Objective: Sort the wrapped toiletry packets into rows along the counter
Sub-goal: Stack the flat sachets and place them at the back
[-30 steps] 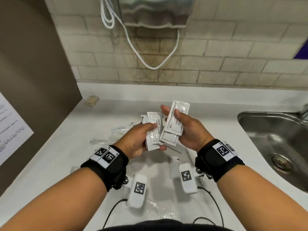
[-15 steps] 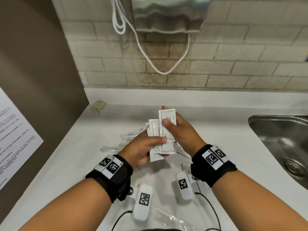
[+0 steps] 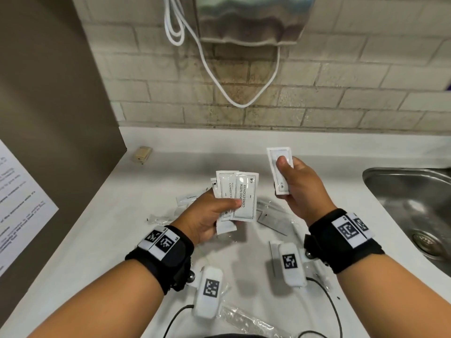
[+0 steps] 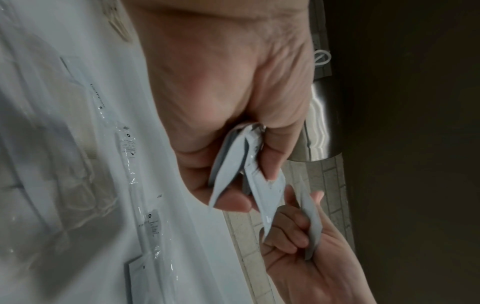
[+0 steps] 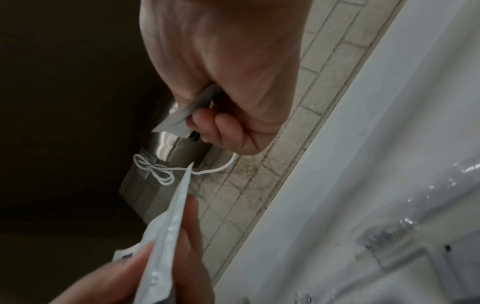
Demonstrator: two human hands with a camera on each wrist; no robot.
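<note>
My left hand (image 3: 214,213) grips a fanned stack of white shampoo-with-conditioner sachets (image 3: 240,195) above the white counter (image 3: 102,235); the left wrist view shows the same sachets (image 4: 233,164) edge-on between thumb and fingers. My right hand (image 3: 296,189) pinches a single white sachet (image 3: 280,167) upright, a little to the right of the stack and apart from it. The right wrist view has that single sachet (image 5: 187,115) held under the thumb. Clear-wrapped packets (image 3: 188,198) lie on the counter beneath both hands, among them a long wrapped toothbrush (image 4: 135,174).
A steel sink (image 3: 412,206) is sunk in the counter at the right. A metal hand dryer (image 3: 251,18) with a looped white cord (image 3: 244,101) hangs on the tiled wall. A brown partition (image 3: 48,106) closes off the left. A small beige block (image 3: 142,153) sits at the back left.
My right hand has pulled one sachet off the stack and moved it right and away; earlier both hands held the sachets together. The left hand keeps the remaining stack.
</note>
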